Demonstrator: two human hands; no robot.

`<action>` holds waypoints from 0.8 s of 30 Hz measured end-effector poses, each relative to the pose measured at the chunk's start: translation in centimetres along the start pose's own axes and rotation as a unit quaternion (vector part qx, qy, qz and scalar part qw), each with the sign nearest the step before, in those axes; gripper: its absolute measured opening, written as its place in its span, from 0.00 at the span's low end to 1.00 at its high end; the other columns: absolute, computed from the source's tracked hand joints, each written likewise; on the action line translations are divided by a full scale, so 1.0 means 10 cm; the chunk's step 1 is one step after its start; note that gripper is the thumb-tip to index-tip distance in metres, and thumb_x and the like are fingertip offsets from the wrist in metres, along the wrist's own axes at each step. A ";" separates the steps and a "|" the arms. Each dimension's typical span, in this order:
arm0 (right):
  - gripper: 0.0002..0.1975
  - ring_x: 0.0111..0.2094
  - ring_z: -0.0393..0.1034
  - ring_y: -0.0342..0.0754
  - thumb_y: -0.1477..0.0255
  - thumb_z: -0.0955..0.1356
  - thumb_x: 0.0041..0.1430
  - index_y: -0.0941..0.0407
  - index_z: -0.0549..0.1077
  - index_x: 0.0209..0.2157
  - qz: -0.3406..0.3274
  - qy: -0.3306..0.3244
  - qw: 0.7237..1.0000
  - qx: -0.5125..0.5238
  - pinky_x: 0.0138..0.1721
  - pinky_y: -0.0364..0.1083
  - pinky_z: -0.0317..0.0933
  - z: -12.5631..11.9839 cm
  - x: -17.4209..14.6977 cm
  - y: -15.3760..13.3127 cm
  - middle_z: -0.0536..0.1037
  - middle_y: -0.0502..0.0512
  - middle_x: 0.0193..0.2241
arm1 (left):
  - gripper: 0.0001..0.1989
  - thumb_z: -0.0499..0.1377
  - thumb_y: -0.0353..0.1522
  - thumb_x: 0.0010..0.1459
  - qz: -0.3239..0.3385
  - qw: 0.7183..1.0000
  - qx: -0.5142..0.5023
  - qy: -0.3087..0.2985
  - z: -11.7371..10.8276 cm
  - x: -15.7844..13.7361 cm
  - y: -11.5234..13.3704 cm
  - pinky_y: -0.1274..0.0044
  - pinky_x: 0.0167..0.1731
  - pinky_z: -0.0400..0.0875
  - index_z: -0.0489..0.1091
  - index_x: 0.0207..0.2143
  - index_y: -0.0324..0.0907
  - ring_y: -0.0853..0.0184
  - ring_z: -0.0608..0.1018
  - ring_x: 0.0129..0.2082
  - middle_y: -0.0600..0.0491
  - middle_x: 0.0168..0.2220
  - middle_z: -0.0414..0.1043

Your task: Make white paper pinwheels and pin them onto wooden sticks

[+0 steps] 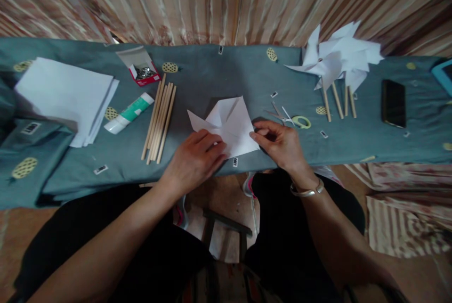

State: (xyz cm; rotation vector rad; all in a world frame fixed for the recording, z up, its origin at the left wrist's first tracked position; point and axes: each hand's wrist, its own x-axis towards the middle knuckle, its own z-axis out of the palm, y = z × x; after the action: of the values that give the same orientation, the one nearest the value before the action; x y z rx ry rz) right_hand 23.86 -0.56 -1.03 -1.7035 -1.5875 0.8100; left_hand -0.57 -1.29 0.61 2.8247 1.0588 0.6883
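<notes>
In front of me on the table lies a white paper pinwheel [237, 126], cut and partly folded, with some points lifted. My left hand [197, 154] is closed on its lower left part, fingers and thumb pressing the paper. At its right edge, my right hand [280, 143] pinches a corner between thumb and forefinger. Scissors [301, 122] with light green handles lie just beyond my right hand, blades apart. Several wooden sticks [160, 121] rest in a bundle left of the paper. The paper's part under my left fingers is hidden.
Finished pinwheels [348, 55] on sticks lie at the back right, near a black phone [393, 103]. On the left are a paper stack [67, 93], a green and white glue tube [130, 113] and an open red box [144, 73] of small metal pieces. A curtain [219, 6] hangs behind.
</notes>
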 end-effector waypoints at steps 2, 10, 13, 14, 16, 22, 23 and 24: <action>0.13 0.25 0.72 0.45 0.65 0.73 0.52 0.55 0.79 0.40 0.016 -0.015 1.000 0.014 0.31 0.47 0.66 -0.01 -0.04 0.00 0.80 0.49 0.25 | 0.06 0.58 0.32 0.65 0.008 0.999 -0.007 -0.038 0.02 0.01 0.10 0.71 0.38 0.74 0.73 0.38 0.38 0.61 0.75 0.38 0.47 0.37 0.76; 0.14 0.27 0.74 0.45 0.66 0.72 0.53 0.56 0.79 0.42 0.016 -0.021 0.999 -0.038 0.33 0.46 0.66 -0.06 -0.09 -0.06 0.81 0.50 0.27 | 0.05 0.57 0.28 0.65 0.004 0.995 0.000 -0.100 0.11 0.00 0.19 0.72 0.36 0.73 0.72 0.39 0.37 0.62 0.75 0.37 0.48 0.37 0.75; 0.13 0.28 0.75 0.46 0.68 0.72 0.55 0.56 0.79 0.43 -0.013 -0.015 0.996 -0.082 0.35 0.46 0.66 -0.06 -0.10 -0.09 0.82 0.51 0.28 | 0.04 0.57 0.26 0.64 0.016 0.994 0.006 -0.106 0.09 0.01 0.20 0.73 0.34 0.72 0.72 0.38 0.37 0.62 0.74 0.36 0.48 0.36 0.75; 0.13 0.29 0.75 0.47 0.69 0.71 0.56 0.56 0.79 0.44 -0.022 -0.014 0.995 -0.093 0.35 0.46 0.67 -0.06 -0.10 -0.09 0.82 0.51 0.29 | 0.04 0.57 0.26 0.64 0.019 0.994 0.008 -0.108 0.09 0.02 0.21 0.73 0.33 0.72 0.72 0.38 0.37 0.62 0.74 0.35 0.49 0.36 0.74; 0.13 0.30 0.76 0.47 0.69 0.71 0.56 0.56 0.79 0.44 -0.036 -0.011 0.993 -0.108 0.37 0.47 0.67 -0.06 -0.10 -0.10 0.82 0.52 0.29 | 0.05 0.56 0.25 0.64 0.018 0.993 0.009 -0.114 0.07 0.03 0.21 0.73 0.32 0.71 0.72 0.36 0.37 0.62 0.74 0.34 0.49 0.35 0.74; 0.12 0.32 0.77 0.50 0.70 0.71 0.57 0.56 0.79 0.43 -0.048 -0.016 0.991 -0.122 0.40 0.49 0.70 -0.06 -0.09 -0.09 0.82 0.53 0.29 | 0.05 0.56 0.25 0.64 -0.011 0.992 -0.007 -0.126 0.07 0.03 0.20 0.74 0.32 0.73 0.72 0.37 0.36 0.62 0.76 0.35 0.48 0.36 0.75; 0.11 0.33 0.77 0.51 0.71 0.71 0.57 0.56 0.79 0.43 -0.056 -0.017 0.991 -0.121 0.41 0.51 0.70 -0.06 -0.09 -0.08 0.82 0.53 0.31 | 0.05 0.56 0.26 0.64 -0.017 0.992 -0.012 -0.125 0.08 0.02 0.19 0.74 0.32 0.73 0.72 0.37 0.36 0.62 0.76 0.35 0.49 0.36 0.75; 0.11 0.37 0.78 0.52 0.71 0.70 0.58 0.55 0.79 0.43 -0.067 -0.019 0.991 -0.116 0.44 0.52 0.70 -0.06 -0.09 -0.07 0.83 0.55 0.33 | 0.05 0.56 0.26 0.64 -0.023 0.992 -0.017 -0.122 0.09 0.02 0.19 0.74 0.33 0.73 0.72 0.38 0.36 0.62 0.77 0.35 0.49 0.36 0.75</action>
State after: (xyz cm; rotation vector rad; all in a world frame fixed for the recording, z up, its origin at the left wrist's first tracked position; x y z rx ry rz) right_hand 23.89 -1.42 -0.07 -1.7260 -1.8597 0.6144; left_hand 1.04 -2.54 0.27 2.7541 1.0549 0.3427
